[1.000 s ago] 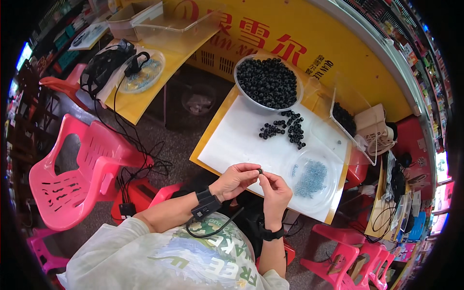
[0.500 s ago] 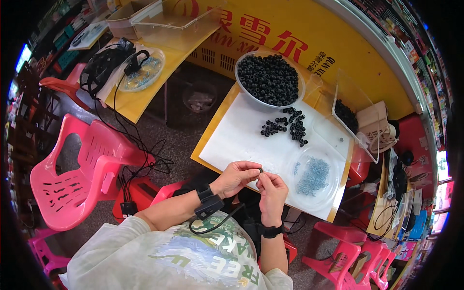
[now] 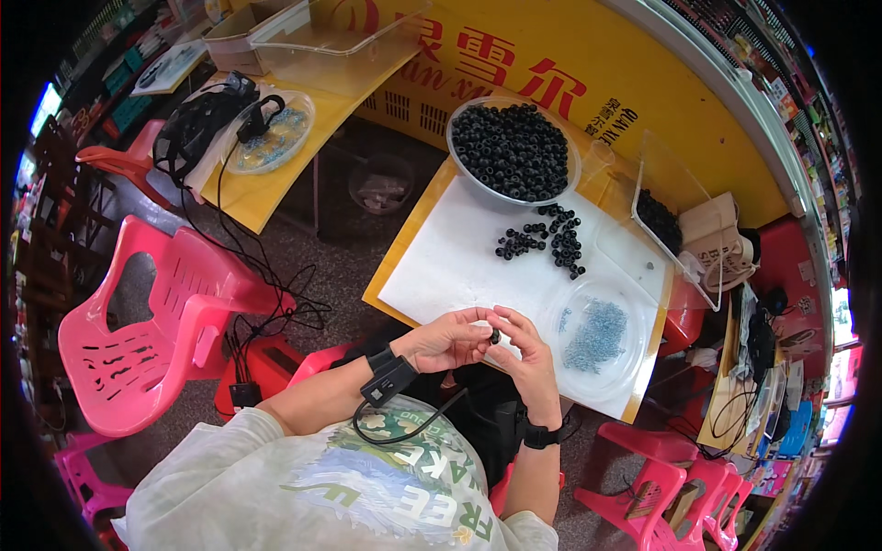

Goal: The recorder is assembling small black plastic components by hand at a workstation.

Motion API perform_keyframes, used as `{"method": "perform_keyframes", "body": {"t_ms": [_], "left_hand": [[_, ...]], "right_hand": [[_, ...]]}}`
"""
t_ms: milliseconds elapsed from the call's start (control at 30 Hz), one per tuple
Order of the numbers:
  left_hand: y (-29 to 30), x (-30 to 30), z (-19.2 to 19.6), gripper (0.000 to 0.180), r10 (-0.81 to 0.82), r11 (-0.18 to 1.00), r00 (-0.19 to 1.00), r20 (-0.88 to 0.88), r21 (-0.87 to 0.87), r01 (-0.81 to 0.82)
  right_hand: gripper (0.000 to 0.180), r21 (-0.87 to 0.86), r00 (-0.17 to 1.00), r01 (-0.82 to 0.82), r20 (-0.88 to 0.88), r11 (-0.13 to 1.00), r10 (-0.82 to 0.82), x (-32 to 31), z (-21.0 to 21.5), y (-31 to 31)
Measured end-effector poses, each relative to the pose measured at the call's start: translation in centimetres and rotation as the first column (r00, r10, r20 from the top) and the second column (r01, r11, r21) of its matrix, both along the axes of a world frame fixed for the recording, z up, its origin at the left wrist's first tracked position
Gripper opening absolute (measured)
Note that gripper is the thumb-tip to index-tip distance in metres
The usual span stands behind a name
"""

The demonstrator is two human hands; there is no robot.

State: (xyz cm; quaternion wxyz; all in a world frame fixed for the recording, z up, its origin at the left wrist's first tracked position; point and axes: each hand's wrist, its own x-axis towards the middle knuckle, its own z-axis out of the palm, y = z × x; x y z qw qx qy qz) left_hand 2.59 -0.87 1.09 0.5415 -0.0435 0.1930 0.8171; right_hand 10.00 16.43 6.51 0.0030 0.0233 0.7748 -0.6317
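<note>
My left hand [image 3: 445,343] and my right hand [image 3: 527,356] meet at the near edge of the table, fingertips together. Between them is a small black round part [image 3: 496,337], pinched by both. It looks like the black round parts with holes heaped in a clear bowl [image 3: 454,167] at the back of the table. A loose cluster of these black parts [image 3: 562,241] lies on the white sheet [image 3: 432,257]. Right of my right hand, a shallow clear dish [image 3: 634,363] holds many tiny pale blue pieces [image 3: 595,338].
A clear bin [image 3: 698,197] with black parts leans at the table's right end, beside a beige bag [image 3: 712,230]. To the left are a pink chair [image 3: 170,312], black cables [image 3: 248,275] and another yellow table [image 3: 276,184]. Pink stools [image 3: 652,487] stand low right.
My right hand has turned and its fingers have risen over the black part, which now shows more. My left hand has shifted slightly left.
</note>
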Motion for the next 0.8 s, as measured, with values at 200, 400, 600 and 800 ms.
{"method": "perform_keyframes", "body": {"t_ms": [200, 400, 600, 800], "left_hand": [[0.0, 0.1, 1.2, 0.033, -0.020, 0.998, 0.998, -0.059, -0.056, 0.016], [-0.3, 0.3, -1.3, 0.029, -0.033, 0.998, 0.997, -0.068, -0.062, 0.029], [-0.1, 0.0, -2.1, 0.029, -0.072, 0.996, 0.990, -0.121, -0.057, 0.066], [0.5, -2.1, 1.7, 0.032, -0.036, 0.995, 0.999, 0.010, -0.096, 0.036]], "right_hand": [[0.032, -0.069, 1.000, 0.005, 0.003, 0.998, -0.005, 0.5, -0.7, -0.4], [0.029, -0.009, 0.997, 0.009, -0.081, 1.000, -0.010, 0.7, -1.4, -0.9], [0.027, -0.201, 0.991, 0.131, 0.063, 0.971, -0.121, 0.8, -1.8, -1.3], [0.027, -0.198, 0.955, 0.287, 0.132, 0.937, -0.264, -4.3, 4.1, 4.9]]}}
